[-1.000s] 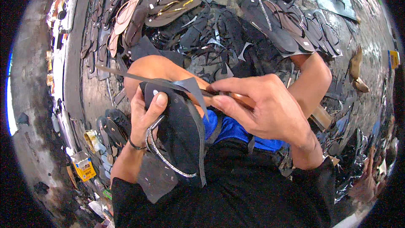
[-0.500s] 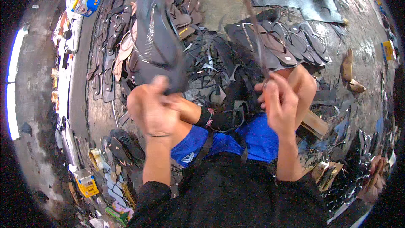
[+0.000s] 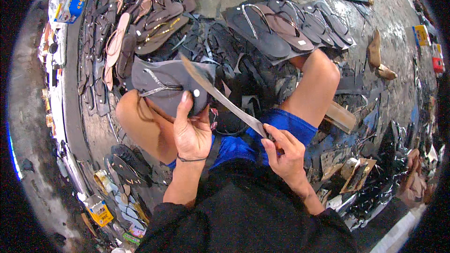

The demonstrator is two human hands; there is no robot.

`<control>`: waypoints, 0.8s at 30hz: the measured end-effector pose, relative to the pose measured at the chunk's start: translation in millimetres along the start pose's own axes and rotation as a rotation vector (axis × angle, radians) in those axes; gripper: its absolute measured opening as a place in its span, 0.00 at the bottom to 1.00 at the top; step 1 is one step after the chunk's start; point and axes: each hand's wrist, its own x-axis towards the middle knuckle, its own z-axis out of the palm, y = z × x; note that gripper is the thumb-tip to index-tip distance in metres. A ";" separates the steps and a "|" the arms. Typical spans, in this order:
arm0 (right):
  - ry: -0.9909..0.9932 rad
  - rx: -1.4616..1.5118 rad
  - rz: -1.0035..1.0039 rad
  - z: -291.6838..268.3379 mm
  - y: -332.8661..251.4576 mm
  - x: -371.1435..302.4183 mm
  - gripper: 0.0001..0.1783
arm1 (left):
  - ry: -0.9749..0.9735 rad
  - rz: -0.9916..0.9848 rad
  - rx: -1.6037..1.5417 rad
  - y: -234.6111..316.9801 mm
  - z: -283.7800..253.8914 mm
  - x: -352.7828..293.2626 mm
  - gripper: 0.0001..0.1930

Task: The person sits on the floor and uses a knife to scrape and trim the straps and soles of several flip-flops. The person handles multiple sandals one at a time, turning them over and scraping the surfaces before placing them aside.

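Observation:
My left hand grips a dark flip-flop by its near end, thumb on top and the other fingers mostly hidden beneath. The flip-flop has a shiny silver strap, a small white dot and a sole piece with wide, uneven edges. In my right hand is a long, slightly curved knife, its handle end between thumb and fingers. The blade slants up to the left, its tip over the far right edge of the sole. Whether blade and sole touch, I cannot tell.
Dark flip-flops lie in a row beyond my right knee. Others, with a pink flip-flop among them, line the far left. Black scraps are heaped between. Foot-shaped forms and a wooden block sit at the right.
The flip-flop has come down and nearer, over my left leg. The knife has swung from upright to slanting left across the sole's edge. Both hands are lower, and the view has shifted.

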 end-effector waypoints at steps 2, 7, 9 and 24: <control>-0.041 -0.003 0.017 -2.9 -8.6 4.4 0.17 | -0.052 -0.049 -0.014 4.4 -16.8 -6.4 0.13; -0.176 0.056 0.041 9.8 -32.8 29.9 0.14 | -0.126 -0.086 0.001 7.3 -52.2 -27.7 0.15; -0.223 0.074 0.037 20.8 -38.3 42.5 0.12 | -0.125 -0.061 0.060 4.2 -58.0 -36.1 0.15; -0.235 -0.016 -0.085 37.6 -26.3 -0.2 0.18 | 0.057 0.019 -0.202 31.1 -49.3 -33.4 0.16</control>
